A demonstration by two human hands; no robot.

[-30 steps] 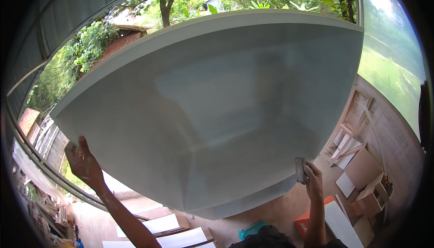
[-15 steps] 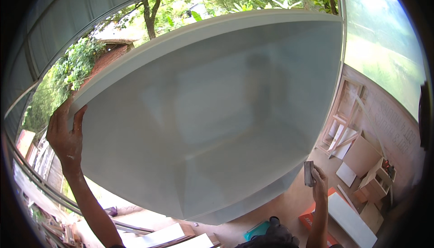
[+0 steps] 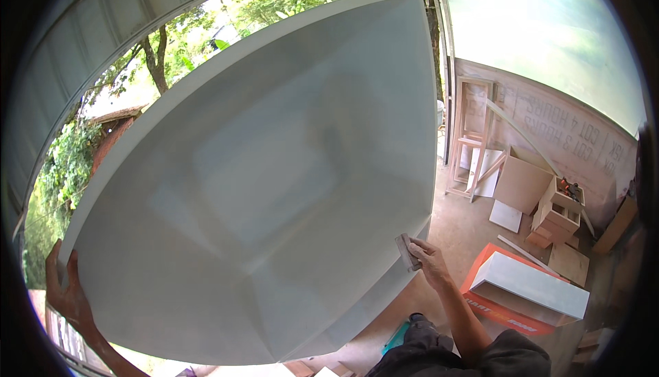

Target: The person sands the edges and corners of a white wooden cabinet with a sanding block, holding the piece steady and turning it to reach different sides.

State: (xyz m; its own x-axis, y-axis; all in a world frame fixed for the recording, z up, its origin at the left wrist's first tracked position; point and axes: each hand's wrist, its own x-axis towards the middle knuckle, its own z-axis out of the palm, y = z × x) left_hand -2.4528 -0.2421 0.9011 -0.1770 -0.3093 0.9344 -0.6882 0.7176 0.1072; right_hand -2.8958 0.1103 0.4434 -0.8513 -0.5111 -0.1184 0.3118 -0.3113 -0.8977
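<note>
A large, smooth grey-white panel [image 3: 274,178] with a thick pale edge fills most of the view and gives dull reflections. My left hand [image 3: 67,294] is closed over its left edge, thumb on the front face and fingers round the far side. In my right hand [image 3: 431,261] is a small grey sanding block [image 3: 408,252], pinched between thumb and fingers. The block sits in front of the panel's lower right edge; whether it touches the surface I cannot tell.
Right of the panel, a white board [image 3: 528,284] lies on an orange box [image 3: 484,301]. Beyond are a wooden box [image 3: 557,209], a leaning board [image 3: 523,181] and a wooden frame [image 3: 473,130] against the wall. My dark-clothed leg [image 3: 425,349] shows below.
My view has swung to the right, so the panel sits further left and tilts more. My right hand has brought the block closer to the panel's lower right edge. The left hand keeps its hold.
</note>
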